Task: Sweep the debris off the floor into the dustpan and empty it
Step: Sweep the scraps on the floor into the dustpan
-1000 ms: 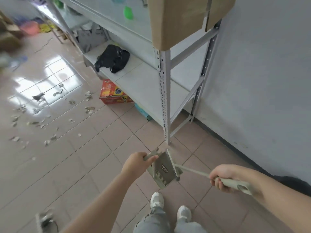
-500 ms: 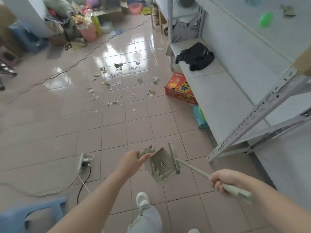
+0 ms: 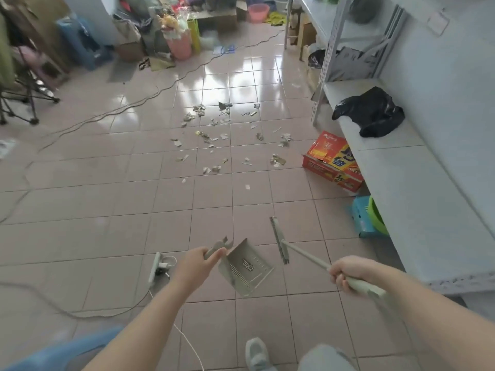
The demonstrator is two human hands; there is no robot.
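The person stands on a tiled floor (image 3: 107,210) and holds one tool in each hand. The left hand (image 3: 198,266) is curled round the short handle of the grey-green dustpan (image 3: 246,269). The dustpan hangs in the air above the tiles, tilted, with its open mouth turned away from the person. The right hand (image 3: 348,273) is closed tightly round the long handle of the broom (image 3: 280,241). This handle goes from the hand forward and to the left. The narrow brush head is just beside the right edge of the dustpan and does not touch it. Whether the bristles reach the tiles cannot be told.

The debris (image 3: 222,135), small scraps and crumpled bits, lies scattered over several tiles farther ahead, well apart from both tools. To the right of it a red carton (image 3: 332,162) sits on the floor against the lowest board of a grey metal shelf (image 3: 401,188). A black bag (image 3: 369,113) lies on that board. Nearer to the person, a blue box (image 3: 360,220) stands partly under the shelf.

Left of the left hand a white power strip (image 3: 154,266) lies on the tiles with a plug in it. One light shoe (image 3: 257,354) shows at the bottom edge. At the far end of the room stands a pink bucket (image 3: 179,46) among other clutter.
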